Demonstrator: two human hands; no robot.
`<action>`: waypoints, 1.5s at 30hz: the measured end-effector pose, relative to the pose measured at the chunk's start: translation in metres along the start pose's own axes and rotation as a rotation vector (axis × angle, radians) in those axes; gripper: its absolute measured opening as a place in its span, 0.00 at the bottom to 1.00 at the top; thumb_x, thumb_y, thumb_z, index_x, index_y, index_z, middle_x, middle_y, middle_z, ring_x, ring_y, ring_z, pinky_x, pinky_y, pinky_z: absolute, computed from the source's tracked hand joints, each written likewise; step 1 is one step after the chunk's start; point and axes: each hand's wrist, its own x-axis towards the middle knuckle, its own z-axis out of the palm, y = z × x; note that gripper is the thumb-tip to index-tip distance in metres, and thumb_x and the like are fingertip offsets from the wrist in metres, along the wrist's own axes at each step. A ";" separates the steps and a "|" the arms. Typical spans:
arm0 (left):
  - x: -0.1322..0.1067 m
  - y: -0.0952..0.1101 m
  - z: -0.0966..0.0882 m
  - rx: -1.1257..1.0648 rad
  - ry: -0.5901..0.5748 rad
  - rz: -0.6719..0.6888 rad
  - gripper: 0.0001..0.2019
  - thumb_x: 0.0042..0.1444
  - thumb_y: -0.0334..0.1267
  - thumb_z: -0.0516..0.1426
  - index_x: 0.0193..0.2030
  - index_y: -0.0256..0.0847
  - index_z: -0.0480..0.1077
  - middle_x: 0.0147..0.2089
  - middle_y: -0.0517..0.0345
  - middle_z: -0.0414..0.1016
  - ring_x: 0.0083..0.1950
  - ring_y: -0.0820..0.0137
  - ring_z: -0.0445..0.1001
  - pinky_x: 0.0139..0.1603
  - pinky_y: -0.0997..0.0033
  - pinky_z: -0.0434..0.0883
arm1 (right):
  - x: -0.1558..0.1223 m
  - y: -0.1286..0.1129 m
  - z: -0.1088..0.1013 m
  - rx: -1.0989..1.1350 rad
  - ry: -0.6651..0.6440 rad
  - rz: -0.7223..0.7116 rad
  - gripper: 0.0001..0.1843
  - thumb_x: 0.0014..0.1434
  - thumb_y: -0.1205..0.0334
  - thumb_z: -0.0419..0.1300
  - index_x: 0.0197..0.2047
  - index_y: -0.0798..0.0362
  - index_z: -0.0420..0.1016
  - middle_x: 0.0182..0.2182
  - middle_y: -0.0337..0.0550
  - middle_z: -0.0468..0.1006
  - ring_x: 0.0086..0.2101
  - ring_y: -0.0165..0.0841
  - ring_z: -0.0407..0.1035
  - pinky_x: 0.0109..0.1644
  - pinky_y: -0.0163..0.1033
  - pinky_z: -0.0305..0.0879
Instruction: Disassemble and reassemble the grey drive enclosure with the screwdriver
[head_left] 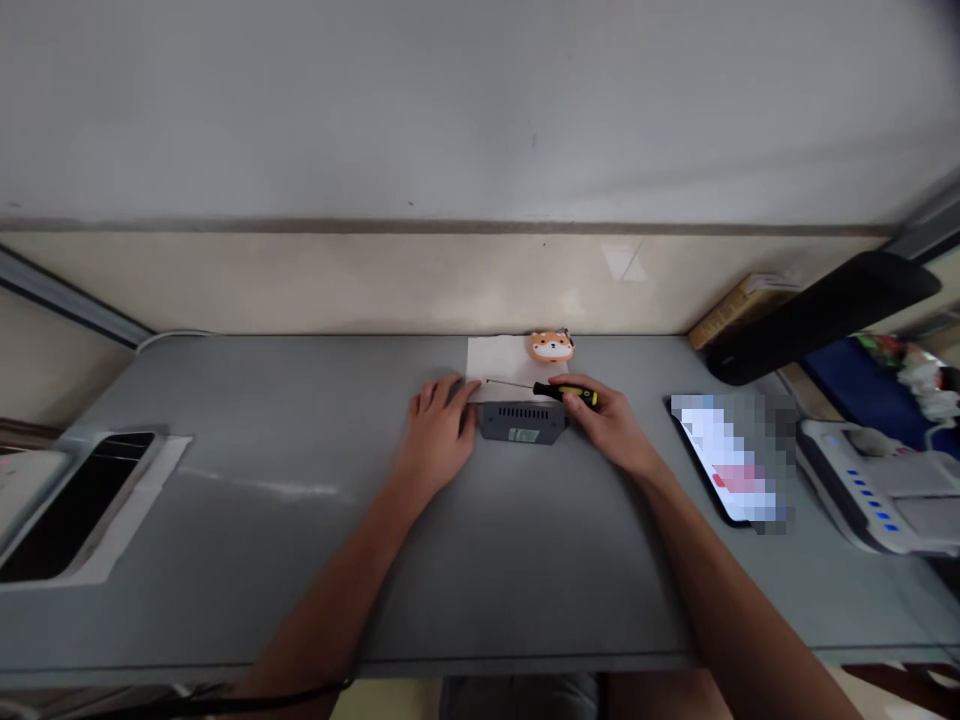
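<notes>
Pale grey wall (450, 110) fills the top of the view, with a cream band running along its foot. Below it spreads a grey tabletop (247, 560), and the two bare forearms reach onto it from 6 o'clock.

Clock directions here are taken from the middle of the tabletop. At 9 o'clock a black slab (75, 505) lies on a white sheet near the edge, and a white cable (172, 338) curves away at the back corner at 10 o'clock. At 3 o'clock sits a white machine (874, 490) with a row of blue lights. Nearer in, a phone (724, 460) lies with its screen pixelated. At 2 o'clock a black lamp head (817, 315) hangs over a book (739, 312).

The hands are apart, one on each side of a small dark grey vented box (521, 422), which sits at 12 o'clock. The left hand (435, 435) rests with its fingers against the box's left end. The right hand (604, 420) is clamped around the yellow and black handle of a screwdriver (566, 394), just beside the box's right end. The thin shaft points toward 9 o'clock, above the box, over a white paper (495, 360). Behind the paper's right corner sits an orange and white dog toy (552, 346).
</notes>
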 end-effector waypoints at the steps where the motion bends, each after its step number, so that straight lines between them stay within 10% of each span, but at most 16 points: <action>1: 0.000 0.000 0.000 -0.008 0.005 0.004 0.20 0.67 0.33 0.50 0.61 0.43 0.74 0.59 0.43 0.76 0.60 0.51 0.72 0.58 0.46 0.72 | 0.000 -0.002 -0.001 0.004 0.014 0.010 0.15 0.57 0.48 0.65 0.42 0.46 0.86 0.38 0.41 0.86 0.38 0.36 0.75 0.45 0.42 0.69; 12: -0.001 -0.005 -0.017 -0.328 0.145 0.063 0.16 0.70 0.36 0.49 0.55 0.44 0.75 0.55 0.47 0.78 0.57 0.59 0.76 0.61 0.51 0.72 | -0.004 -0.014 -0.004 0.031 0.128 0.082 0.24 0.54 0.38 0.65 0.39 0.49 0.86 0.29 0.37 0.81 0.25 0.28 0.60 0.29 0.35 0.53; 19: -0.010 0.015 -0.039 -0.501 -0.052 0.240 0.17 0.65 0.39 0.57 0.60 0.45 0.71 0.58 0.49 0.78 0.59 0.60 0.76 0.64 0.55 0.73 | 0.001 0.000 -0.001 0.210 0.265 0.077 0.27 0.51 0.32 0.66 0.36 0.49 0.83 0.25 0.34 0.76 0.23 0.26 0.58 0.27 0.34 0.52; 28: -0.009 0.020 -0.027 -0.656 -0.051 0.067 0.11 0.62 0.39 0.59 0.50 0.43 0.75 0.42 0.55 0.80 0.41 0.67 0.77 0.38 0.70 0.75 | -0.001 0.005 -0.005 0.555 0.438 0.057 0.25 0.47 0.36 0.71 0.32 0.51 0.79 0.27 0.36 0.77 0.23 0.25 0.56 0.26 0.34 0.50; 45: -0.006 0.021 -0.019 -0.759 -0.185 -0.102 0.17 0.65 0.48 0.56 0.53 0.44 0.77 0.50 0.53 0.83 0.49 0.61 0.80 0.50 0.60 0.77 | -0.104 -0.009 -0.006 0.479 0.719 0.228 0.23 0.47 0.38 0.69 0.32 0.51 0.81 0.33 0.42 0.78 0.28 0.28 0.63 0.30 0.36 0.57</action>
